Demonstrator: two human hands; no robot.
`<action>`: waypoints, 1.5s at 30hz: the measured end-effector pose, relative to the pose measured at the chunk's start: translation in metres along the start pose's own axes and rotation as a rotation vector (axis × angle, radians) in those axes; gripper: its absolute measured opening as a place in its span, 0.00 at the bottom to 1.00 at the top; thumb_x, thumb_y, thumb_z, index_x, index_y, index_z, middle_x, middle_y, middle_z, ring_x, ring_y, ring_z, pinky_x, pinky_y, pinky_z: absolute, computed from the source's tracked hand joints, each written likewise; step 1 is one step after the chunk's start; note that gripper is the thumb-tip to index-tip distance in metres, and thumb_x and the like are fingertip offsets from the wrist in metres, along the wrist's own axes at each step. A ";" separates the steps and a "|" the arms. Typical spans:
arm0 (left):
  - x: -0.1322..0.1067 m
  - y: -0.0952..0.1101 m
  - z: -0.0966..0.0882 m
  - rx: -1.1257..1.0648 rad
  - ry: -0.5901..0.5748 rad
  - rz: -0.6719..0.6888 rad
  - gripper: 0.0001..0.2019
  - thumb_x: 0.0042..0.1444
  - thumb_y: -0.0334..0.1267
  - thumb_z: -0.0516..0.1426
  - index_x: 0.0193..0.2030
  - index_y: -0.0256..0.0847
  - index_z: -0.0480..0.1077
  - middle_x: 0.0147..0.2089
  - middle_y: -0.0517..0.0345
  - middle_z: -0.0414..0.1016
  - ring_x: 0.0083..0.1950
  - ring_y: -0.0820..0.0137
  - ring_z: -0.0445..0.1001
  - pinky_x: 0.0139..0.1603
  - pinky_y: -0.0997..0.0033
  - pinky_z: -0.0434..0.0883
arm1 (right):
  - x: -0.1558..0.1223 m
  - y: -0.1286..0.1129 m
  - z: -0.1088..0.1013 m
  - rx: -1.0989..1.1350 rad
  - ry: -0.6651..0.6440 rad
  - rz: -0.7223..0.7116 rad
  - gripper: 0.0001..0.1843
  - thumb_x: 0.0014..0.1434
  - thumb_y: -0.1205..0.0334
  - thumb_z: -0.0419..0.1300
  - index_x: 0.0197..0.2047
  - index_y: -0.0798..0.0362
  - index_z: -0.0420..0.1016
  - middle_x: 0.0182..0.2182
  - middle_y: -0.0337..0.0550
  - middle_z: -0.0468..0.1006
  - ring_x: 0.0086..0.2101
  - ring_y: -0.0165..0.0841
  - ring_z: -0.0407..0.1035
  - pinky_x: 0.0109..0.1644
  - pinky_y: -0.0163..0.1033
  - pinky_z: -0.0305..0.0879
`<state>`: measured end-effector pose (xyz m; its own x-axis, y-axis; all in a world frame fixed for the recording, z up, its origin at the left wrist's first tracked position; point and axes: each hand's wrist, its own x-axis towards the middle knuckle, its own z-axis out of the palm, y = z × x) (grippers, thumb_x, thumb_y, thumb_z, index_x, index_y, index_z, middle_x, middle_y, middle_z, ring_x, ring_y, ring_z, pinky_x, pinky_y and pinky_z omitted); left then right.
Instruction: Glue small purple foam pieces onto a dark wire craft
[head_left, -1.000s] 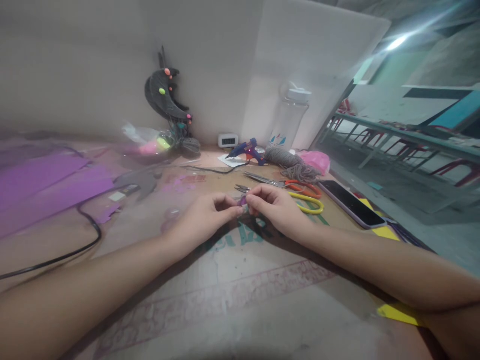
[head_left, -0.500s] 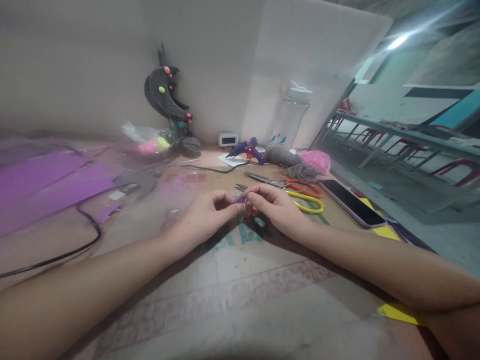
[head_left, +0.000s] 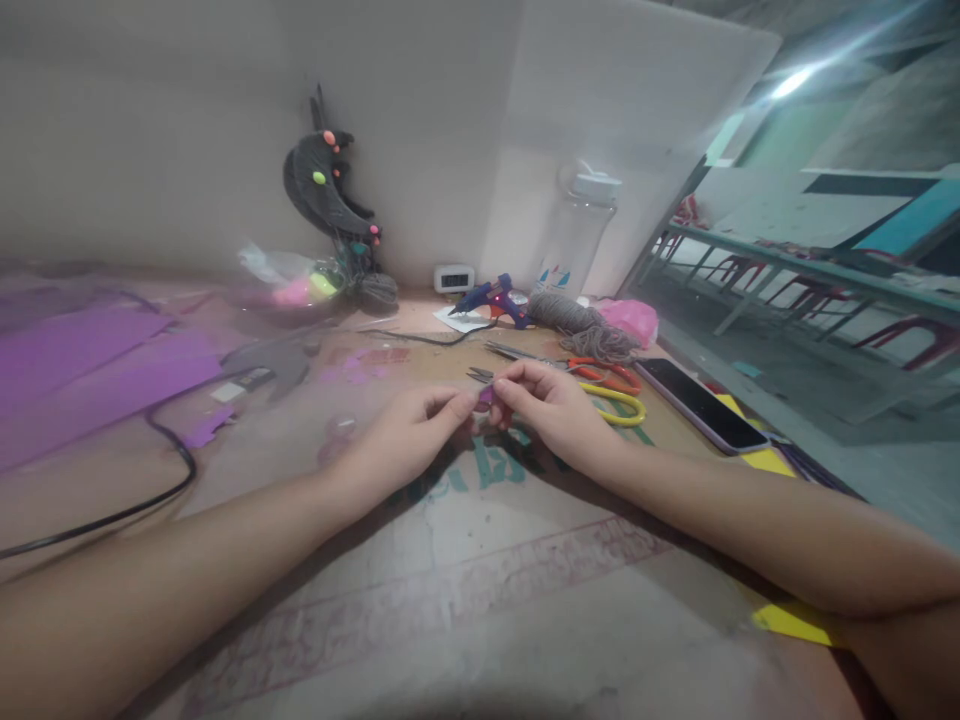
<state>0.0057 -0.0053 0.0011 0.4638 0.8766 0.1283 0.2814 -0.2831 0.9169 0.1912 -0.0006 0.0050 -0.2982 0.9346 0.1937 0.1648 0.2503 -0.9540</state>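
Between my two hands, at the middle of the view, is a small purple piece, mostly covered by fingers; its material is hard to make out. My left hand pinches its left side between thumb and fingers. From the right, my right hand pinches the same piece, fingertips close to the left ones. Just behind the hands lie yellow-handled scissors and orange-handled scissors, partly hidden by my right hand.
A blue glue gun, a small white clock, grey yarn and a clear bottle stand behind. A phone lies right. Purple sheets and a black cord are left. A dark crescent decoration is against the wall.
My fingers have shifted slightly on the purple piece, and a little more of it shows between the hands. Both hands stay in nearly the same place.
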 end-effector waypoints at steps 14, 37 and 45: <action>0.000 -0.006 0.001 0.011 -0.007 -0.066 0.16 0.59 0.50 0.53 0.32 0.39 0.73 0.30 0.57 0.75 0.30 0.71 0.68 0.30 0.73 0.63 | 0.000 0.001 0.001 0.041 -0.009 -0.015 0.14 0.58 0.51 0.61 0.32 0.54 0.69 0.23 0.36 0.75 0.24 0.26 0.70 0.31 0.34 0.69; -0.001 -0.001 0.002 0.001 0.014 0.002 0.12 0.57 0.45 0.55 0.30 0.40 0.71 0.30 0.58 0.73 0.32 0.70 0.69 0.33 0.72 0.63 | -0.004 0.001 0.002 0.046 -0.073 -0.023 0.16 0.61 0.48 0.57 0.38 0.54 0.70 0.22 0.36 0.74 0.25 0.27 0.70 0.33 0.35 0.68; -0.003 0.003 0.002 0.060 0.015 -0.006 0.13 0.57 0.44 0.53 0.27 0.40 0.69 0.28 0.59 0.71 0.31 0.70 0.68 0.33 0.71 0.63 | -0.003 0.001 0.003 0.049 -0.066 0.006 0.14 0.56 0.52 0.63 0.39 0.53 0.70 0.26 0.36 0.74 0.26 0.27 0.69 0.32 0.34 0.68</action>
<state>0.0072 -0.0095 0.0023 0.4495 0.8839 0.1289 0.3339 -0.3001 0.8936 0.1897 -0.0041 0.0027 -0.3589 0.9170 0.1741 0.1215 0.2308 -0.9654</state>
